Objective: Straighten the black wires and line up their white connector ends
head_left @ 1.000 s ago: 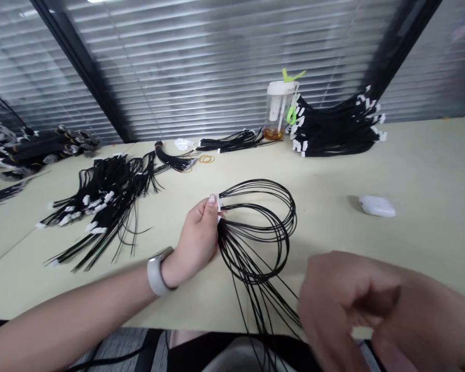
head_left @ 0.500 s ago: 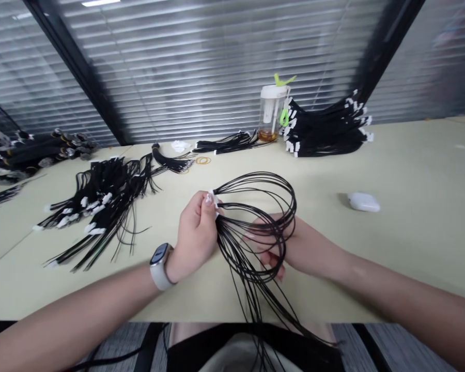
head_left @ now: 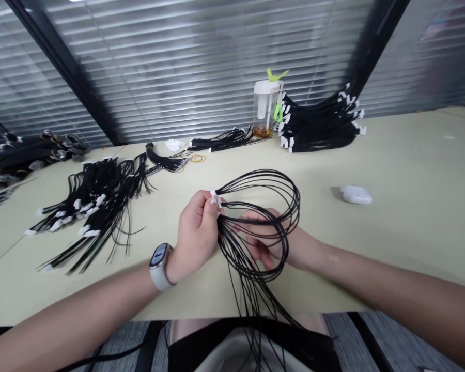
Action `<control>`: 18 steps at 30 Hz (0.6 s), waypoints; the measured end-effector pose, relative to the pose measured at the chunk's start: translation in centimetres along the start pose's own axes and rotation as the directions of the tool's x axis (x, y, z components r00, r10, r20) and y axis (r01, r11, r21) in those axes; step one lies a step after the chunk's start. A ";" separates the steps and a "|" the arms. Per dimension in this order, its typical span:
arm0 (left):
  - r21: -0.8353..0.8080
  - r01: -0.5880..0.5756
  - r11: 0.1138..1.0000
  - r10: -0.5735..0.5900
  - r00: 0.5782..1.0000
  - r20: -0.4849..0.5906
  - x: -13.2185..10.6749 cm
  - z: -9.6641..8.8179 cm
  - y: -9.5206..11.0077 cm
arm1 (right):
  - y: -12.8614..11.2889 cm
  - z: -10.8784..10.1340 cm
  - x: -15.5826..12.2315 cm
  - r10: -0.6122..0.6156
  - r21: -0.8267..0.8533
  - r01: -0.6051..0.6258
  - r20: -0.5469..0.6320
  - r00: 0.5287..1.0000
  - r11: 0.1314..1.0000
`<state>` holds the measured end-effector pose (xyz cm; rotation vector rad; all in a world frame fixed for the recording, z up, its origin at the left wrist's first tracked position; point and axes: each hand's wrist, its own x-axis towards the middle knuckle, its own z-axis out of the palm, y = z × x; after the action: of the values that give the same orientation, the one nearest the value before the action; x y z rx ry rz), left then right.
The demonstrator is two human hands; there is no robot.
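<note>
My left hand [head_left: 198,233], with a smartwatch on its wrist, pinches the white-tagged ends of a bundle of thin black cords [head_left: 273,204]. The cords curl into a loop to the right and their loose tails hang off the table's near edge toward my lap. My right hand [head_left: 273,240] lies inside the loop, fingers spread among the strands and pointing toward my left hand. I cannot tell whether it grips any strand.
A loose heap of black cords with white tags [head_left: 91,199] lies at the left. A stacked pile of bundles [head_left: 318,126] and a clear bottle [head_left: 264,108] stand at the back. Rubber bands [head_left: 197,158] and a white earbud case [head_left: 355,195] rest on the beige table [head_left: 411,170].
My right hand came up from the blurred near right foreground into the cord loop beside my left hand. The loop has widened a little. My left hand kept its pinch.
</note>
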<state>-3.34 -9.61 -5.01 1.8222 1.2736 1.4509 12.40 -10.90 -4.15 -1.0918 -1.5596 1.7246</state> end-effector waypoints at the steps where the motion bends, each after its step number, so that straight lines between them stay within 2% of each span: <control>1: -0.004 0.013 1.000 -0.013 1.000 -0.002 0.1 -0.1 0.0 | -0.5 -0.5 -0.3 0.030 -0.080 -0.029 0.016 0.999 0.996; 3: -0.022 0.047 0.999 -0.048 0.999 -0.006 0.3 -0.3 0.0 | -1.7 -1.6 -1.3 0.143 -0.333 -0.095 0.123 0.982 0.938; 4: -0.037 0.067 0.997 -0.068 0.998 -0.010 0.5 -0.5 -0.1 | -2.2 -2.1 -1.8 0.237 -0.416 -0.139 0.195 0.952 0.899; 5: -0.055 0.089 0.994 -0.090 0.996 -0.016 0.6 -0.6 -0.2 | -2.7 -2.6 -2.4 0.286 -0.424 -0.171 0.225 0.931 0.889; 7: -0.096 0.134 0.986 -0.137 0.990 -0.024 0.8 -0.7 -0.4 | -3.4 -3.2 -3.3 0.303 -0.406 -0.197 0.216 0.928 0.893; 12: -0.147 0.172 0.974 -0.176 0.984 -0.013 0.9 -0.7 -0.6 | -4.1 -2.7 -4.3 0.145 -0.343 -0.120 0.050 0.988 0.932; 18: -0.134 0.166 0.977 -0.169 0.986 -0.010 0.8 -0.8 -0.1 | -3.6 -1.3 -2.9 0.029 -0.181 -0.040 -0.063 0.998 0.983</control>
<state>-4.12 -9.06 -4.43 1.5784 1.2758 1.4298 14.62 -12.09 -0.07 -1.2553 -1.6953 1.5797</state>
